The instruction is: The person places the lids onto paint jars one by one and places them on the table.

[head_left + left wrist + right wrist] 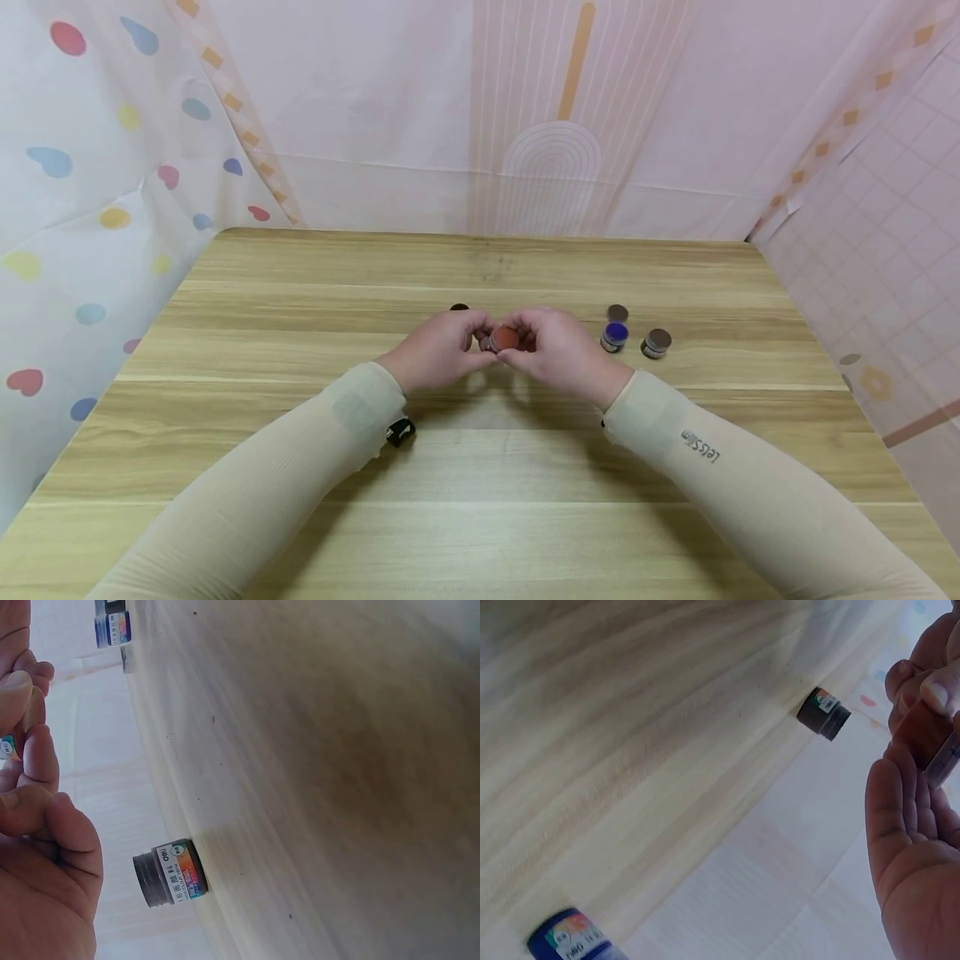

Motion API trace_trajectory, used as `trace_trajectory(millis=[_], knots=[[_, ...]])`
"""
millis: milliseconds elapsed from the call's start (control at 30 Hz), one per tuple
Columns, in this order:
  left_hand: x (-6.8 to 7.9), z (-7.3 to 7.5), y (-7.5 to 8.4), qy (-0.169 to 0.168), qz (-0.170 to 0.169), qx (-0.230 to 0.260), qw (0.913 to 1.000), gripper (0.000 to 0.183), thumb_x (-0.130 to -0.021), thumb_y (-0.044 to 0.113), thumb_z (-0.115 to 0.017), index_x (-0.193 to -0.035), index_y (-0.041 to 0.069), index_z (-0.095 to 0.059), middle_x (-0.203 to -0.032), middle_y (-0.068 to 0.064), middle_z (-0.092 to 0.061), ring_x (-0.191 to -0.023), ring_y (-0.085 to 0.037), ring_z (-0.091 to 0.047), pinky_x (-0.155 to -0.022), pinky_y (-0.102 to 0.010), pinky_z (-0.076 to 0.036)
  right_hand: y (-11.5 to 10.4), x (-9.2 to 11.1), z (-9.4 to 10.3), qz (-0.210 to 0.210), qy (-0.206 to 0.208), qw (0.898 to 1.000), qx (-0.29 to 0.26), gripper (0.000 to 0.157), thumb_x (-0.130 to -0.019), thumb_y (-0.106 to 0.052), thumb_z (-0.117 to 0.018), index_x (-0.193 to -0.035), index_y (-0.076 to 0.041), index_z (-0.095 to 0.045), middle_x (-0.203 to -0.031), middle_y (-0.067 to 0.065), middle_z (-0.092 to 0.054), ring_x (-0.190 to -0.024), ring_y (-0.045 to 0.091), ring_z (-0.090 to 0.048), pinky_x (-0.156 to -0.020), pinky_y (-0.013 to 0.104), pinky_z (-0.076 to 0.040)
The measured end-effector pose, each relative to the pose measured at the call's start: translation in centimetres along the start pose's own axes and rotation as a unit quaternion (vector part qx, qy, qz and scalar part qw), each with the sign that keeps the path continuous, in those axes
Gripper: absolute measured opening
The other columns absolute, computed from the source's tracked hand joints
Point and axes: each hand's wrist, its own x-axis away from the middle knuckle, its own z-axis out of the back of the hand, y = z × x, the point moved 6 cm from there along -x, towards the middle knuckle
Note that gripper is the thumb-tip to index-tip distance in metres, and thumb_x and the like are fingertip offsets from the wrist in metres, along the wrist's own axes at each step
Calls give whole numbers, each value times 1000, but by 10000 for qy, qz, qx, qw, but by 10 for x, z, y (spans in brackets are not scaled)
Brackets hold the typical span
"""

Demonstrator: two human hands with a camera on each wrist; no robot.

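Observation:
A small paint jar with a reddish-brown top [505, 338] is held up between my two hands, over the middle of the table. My left hand [438, 350] pinches its left side with thumb and fingers. From the other side my right hand [566, 354] grips it, thumb in front and fingers behind. The right wrist view shows the jar's brown body [922, 735] between the fingers. In the left wrist view only a sliver of its colourful label [9, 747] shows; fingers hide the rest. A dark paint jar [171, 873] stands just beyond my left hand.
Right of my right hand stand a blue paint jar [614, 337], a brown-topped jar [656, 342] and another brown-topped one [617, 313] behind. The wooden table [480, 500] meets a patterned cloth backdrop [375, 100]. A black device [401, 432] sits at my left wrist.

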Motion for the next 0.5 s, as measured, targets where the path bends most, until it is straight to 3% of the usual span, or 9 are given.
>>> trace_trajectory(millis=[500], knots=[[3,-1,3,67,-90,-95,9999,16,-96,22,-78,-108,14,-69,-93,3,-69,-72,-12,-54,-67,-28,-47,-1,0,-2,162,-125,9982,556,18,-95,-18,-78,-108,-7,-71,-101,4,-67,-89,16,-63,-79,29,-55]])
